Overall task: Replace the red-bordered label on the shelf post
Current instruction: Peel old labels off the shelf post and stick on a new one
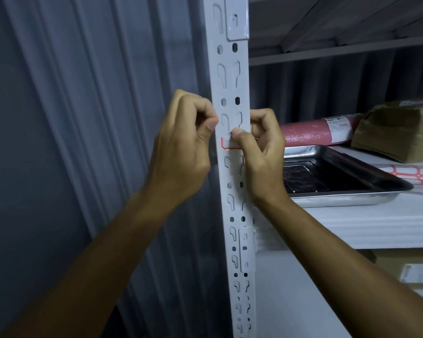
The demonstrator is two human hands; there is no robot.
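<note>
Hands, two: right hand (pixel 259 147) pressing one label (pixel 226 143); left hand (pixel 186 142) beside.

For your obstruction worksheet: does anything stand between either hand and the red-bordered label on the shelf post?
Nothing visible does. The right hand already has its thumb on the red-bordered label, covering its right part. The left hand sits against the shelf post just up-left of the label, with only bare post between.

Your red-bordered label (pixel 226 144) sits flat on the front face of the white slotted shelf post (pixel 231 98), mid-height. Its upper right corner, toward 2 o'clock, is covered.
</note>
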